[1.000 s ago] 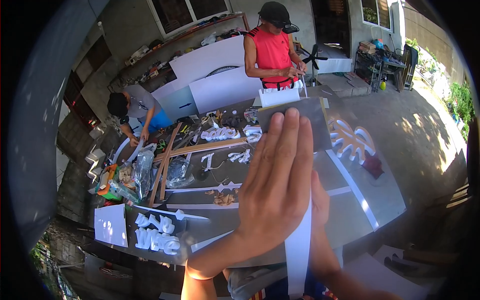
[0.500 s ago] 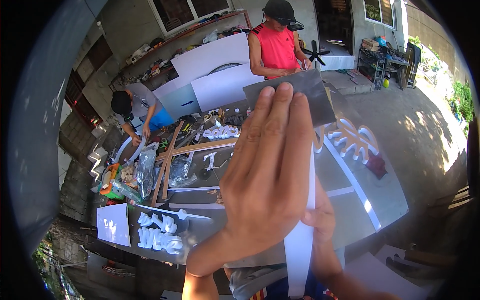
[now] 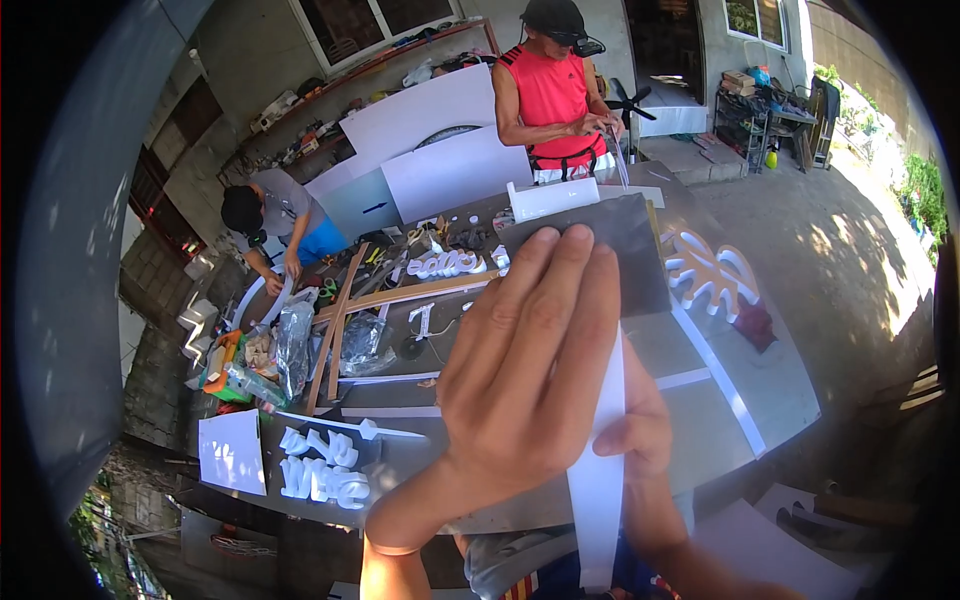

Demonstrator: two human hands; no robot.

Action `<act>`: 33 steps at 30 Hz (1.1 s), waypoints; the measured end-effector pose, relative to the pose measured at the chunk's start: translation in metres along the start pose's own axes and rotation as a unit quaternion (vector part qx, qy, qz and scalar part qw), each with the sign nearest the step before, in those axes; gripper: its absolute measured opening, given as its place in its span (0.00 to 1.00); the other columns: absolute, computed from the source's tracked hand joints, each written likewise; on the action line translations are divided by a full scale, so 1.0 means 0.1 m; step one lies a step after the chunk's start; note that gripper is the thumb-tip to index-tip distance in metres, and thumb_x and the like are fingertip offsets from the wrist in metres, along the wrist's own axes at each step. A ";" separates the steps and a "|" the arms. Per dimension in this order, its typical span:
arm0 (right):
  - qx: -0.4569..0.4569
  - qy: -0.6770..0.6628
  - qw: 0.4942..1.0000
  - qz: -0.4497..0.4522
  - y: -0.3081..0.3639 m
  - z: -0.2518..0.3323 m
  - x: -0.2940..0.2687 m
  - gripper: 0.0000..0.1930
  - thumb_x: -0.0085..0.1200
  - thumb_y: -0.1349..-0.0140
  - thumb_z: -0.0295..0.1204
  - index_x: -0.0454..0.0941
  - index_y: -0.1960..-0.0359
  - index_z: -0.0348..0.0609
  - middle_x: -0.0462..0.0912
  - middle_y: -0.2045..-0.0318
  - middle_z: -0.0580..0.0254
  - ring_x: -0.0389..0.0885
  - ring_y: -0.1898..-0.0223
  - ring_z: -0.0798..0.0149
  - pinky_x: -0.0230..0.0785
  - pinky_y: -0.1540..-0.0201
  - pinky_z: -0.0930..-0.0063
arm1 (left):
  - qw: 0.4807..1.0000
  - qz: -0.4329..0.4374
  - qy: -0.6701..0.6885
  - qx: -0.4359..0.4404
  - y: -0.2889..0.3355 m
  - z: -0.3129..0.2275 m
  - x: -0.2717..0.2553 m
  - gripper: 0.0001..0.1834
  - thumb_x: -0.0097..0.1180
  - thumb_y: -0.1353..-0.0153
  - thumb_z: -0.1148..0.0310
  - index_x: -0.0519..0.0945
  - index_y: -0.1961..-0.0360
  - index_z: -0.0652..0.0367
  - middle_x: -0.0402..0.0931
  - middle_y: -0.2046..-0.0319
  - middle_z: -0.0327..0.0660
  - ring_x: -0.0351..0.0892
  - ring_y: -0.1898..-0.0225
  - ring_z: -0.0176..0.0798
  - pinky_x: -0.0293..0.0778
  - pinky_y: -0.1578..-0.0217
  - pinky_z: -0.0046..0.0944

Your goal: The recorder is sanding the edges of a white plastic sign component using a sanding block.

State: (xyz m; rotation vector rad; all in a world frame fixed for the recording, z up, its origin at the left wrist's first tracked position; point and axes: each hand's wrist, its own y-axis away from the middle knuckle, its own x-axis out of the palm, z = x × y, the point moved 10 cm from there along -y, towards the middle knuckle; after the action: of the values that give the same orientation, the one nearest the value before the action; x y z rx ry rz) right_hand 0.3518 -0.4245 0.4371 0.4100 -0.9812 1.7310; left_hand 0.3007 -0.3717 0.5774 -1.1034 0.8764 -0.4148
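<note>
Left hand flat on a grey sheet, right hand gripping a white strip

The left hand [image 3: 535, 370] rises from the lower left with its back to the camera, wrist bent, fingers straight and close together. Its fingertips lie on the grey sheet [image 3: 635, 260]; the thumb is hidden, so I cannot tell whether it also grips. The right hand [image 3: 645, 440], farther back, grasps the strip [image 3: 598, 500] at its right side, thumb along the edge and fingers mostly behind.

The strip is smooth, white and narrow, running from below the sheet down past the near edge of the worktop [image 3: 705, 440]. The sheet is dark, matt and rectangular, with a thin yellowish line at its right side. Both are held above the worktop.

White letters [image 3: 322, 482] lie by the near left corner, beside a white panel [image 3: 232, 453]. Wooden slats [image 3: 400, 297] cross left of the middle, near crumpled plastic [image 3: 290, 345]. A brown-faced cutout [image 3: 710, 275] and a dark red cloth [image 3: 755, 327] lie toward the right edge. A co-worker in red [image 3: 555, 100] stands at the far edge; another in grey [image 3: 280, 205] bends at the far left corner. Beyond, white boards [image 3: 450, 175] lean below a cluttered shelf [image 3: 385, 52], and sunlight dapples the ground [image 3: 800, 230].
</note>
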 end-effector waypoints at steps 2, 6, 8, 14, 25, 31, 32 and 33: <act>-0.023 0.000 0.999 -0.023 -0.01 0.05 -0.03 0.56 0.50 0.72 0.22 0.47 0.29 0.31 0.68 0.39 0.53 0.67 0.39 0.64 0.53 0.37 0.78 | 1.000 -0.015 -0.002 0.015 -0.04 0.02 -0.01 0.20 0.51 0.54 0.88 0.80 0.56 0.74 0.79 0.56 0.56 0.80 0.51 0.58 0.77 0.51 0.47; -0.032 -0.005 0.999 0.037 -0.01 0.10 0.09 0.57 0.49 0.74 0.23 0.47 0.29 0.31 0.67 0.38 0.53 0.67 0.38 0.64 0.54 0.37 0.78 | 0.999 -0.051 -0.002 0.018 -0.11 0.09 -0.01 0.22 0.50 0.58 0.89 0.80 0.57 0.73 0.81 0.59 0.55 0.82 0.54 0.57 0.78 0.53 0.45; -0.030 0.029 0.999 0.026 0.00 0.11 0.07 0.56 0.49 0.74 0.22 0.47 0.29 0.31 0.67 0.38 0.53 0.68 0.39 0.63 0.56 0.38 0.77 | 0.997 -0.071 -0.003 -0.008 -0.12 0.13 -0.03 0.24 0.48 0.61 0.89 0.81 0.58 0.72 0.81 0.61 0.55 0.82 0.55 0.55 0.79 0.54 0.44; -0.040 0.021 0.999 0.002 -0.03 0.14 0.03 0.55 0.48 0.71 0.22 0.48 0.29 0.32 0.69 0.40 0.53 0.70 0.41 0.62 0.58 0.40 0.76 | 0.997 -0.053 -0.042 0.035 -0.07 -0.09 -0.01 0.24 0.47 0.60 0.88 0.81 0.57 0.69 0.81 0.60 0.53 0.83 0.55 0.53 0.78 0.54 0.44; -0.015 0.002 1.000 0.002 0.00 0.07 0.06 0.55 0.47 0.72 0.22 0.48 0.29 0.31 0.71 0.43 0.52 0.73 0.45 0.62 0.59 0.40 0.73 | 0.994 -0.073 -0.065 0.040 -0.06 0.11 -0.03 0.16 0.58 0.55 0.77 0.82 0.63 0.69 0.81 0.63 0.50 0.84 0.61 0.49 0.81 0.60 0.39; -0.017 -0.002 1.000 0.001 -0.01 0.08 0.01 0.56 0.47 0.73 0.21 0.47 0.29 0.31 0.72 0.44 0.51 0.72 0.45 0.61 0.60 0.40 0.73 | 0.995 -0.043 -0.066 0.053 -0.03 0.00 -0.03 0.17 0.57 0.56 0.77 0.81 0.61 0.69 0.81 0.62 0.50 0.84 0.59 0.50 0.81 0.59 0.39; -0.015 -0.007 1.000 0.011 -0.02 0.07 0.03 0.56 0.47 0.73 0.21 0.47 0.29 0.32 0.72 0.43 0.51 0.72 0.45 0.61 0.60 0.40 0.72 | 0.992 -0.048 -0.063 0.098 -0.03 -0.07 -0.04 0.17 0.57 0.56 0.77 0.81 0.61 0.69 0.81 0.62 0.50 0.84 0.59 0.50 0.81 0.60 0.39; -0.021 -0.027 0.999 0.024 -0.02 0.09 0.05 0.56 0.47 0.73 0.21 0.46 0.29 0.32 0.72 0.43 0.51 0.72 0.45 0.61 0.60 0.40 0.72 | 0.996 -0.030 -0.052 0.061 -0.05 0.00 -0.02 0.18 0.58 0.57 0.77 0.81 0.61 0.69 0.81 0.62 0.50 0.84 0.59 0.50 0.81 0.60 0.39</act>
State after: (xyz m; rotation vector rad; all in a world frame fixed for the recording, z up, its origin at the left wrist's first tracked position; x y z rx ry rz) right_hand 0.3502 -0.4280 0.4464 0.4115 -1.0720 1.7462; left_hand 0.3003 -0.3724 0.5827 -1.0320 0.7177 -0.4507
